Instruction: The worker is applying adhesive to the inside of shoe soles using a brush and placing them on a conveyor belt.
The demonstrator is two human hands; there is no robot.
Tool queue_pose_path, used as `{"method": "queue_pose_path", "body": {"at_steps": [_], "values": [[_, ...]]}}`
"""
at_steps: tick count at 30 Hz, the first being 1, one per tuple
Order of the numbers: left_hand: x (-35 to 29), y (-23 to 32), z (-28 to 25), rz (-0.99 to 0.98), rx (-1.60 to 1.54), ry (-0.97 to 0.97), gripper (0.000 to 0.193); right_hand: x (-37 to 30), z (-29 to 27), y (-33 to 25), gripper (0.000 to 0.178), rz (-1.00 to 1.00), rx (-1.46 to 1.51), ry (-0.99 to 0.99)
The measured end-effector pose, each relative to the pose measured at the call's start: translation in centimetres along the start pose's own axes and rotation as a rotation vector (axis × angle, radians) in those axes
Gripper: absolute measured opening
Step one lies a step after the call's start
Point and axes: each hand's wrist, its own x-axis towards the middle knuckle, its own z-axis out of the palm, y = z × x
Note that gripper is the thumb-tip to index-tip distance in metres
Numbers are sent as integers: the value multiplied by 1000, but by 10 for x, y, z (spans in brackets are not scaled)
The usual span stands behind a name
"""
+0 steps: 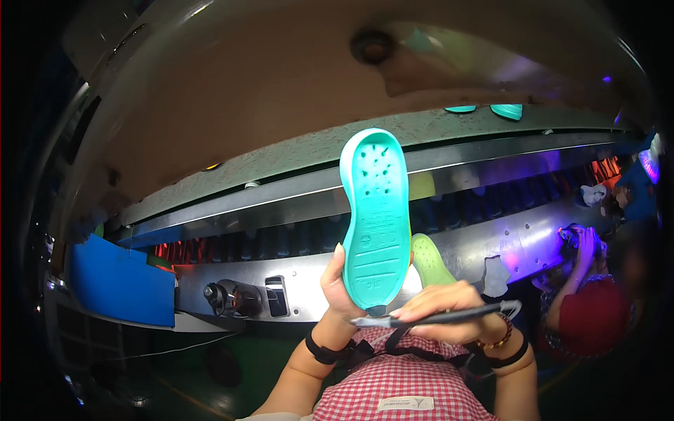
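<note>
My left hand (pixel 338 284) grips a turquoise shoe sole (pixel 379 217) by its lower left edge. The sole stands upright, its hollow side toward me, with small holes in the wide upper part and ridges lower down. Across its bottom end my right hand (pixel 449 309) is closed round a slim dark-handled tool (pixel 442 317) with a pale tapered tip. That tip is close to the sole's lower end, where a small dark patch shows; contact cannot be made out. Beside the sole lies a yellow-green sole (pixel 430 261), partly behind my right hand.
Beyond a metal rail (pixel 281 207) runs a dark roller conveyor (pixel 302 237). At left are a blue panel (pixel 123 281), a dark round container (pixel 239 298) and a phone-like rectangle (pixel 277 296). A pale cloth (pixel 496 275) lies right. Another person in red (pixel 597 316) works farther right.
</note>
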Motion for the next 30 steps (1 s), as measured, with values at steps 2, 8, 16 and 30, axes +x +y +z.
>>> {"method": "queue_pose_path", "body": {"at_steps": [2,8,16,30], "values": [[-1,-1,2,39,46,61,67,-5,-11,2,18,144,61,182],[2,4,-10,47,76,-36,53,-3,-13,4,16,-3,-73,-29],[7,23,-12,-364,11,-93,48,-5,-14,-16,23,32,-6,-198],[5,29,9,-728,557,-91,50,-13,-41,6,22,46,-365,-491]]}}
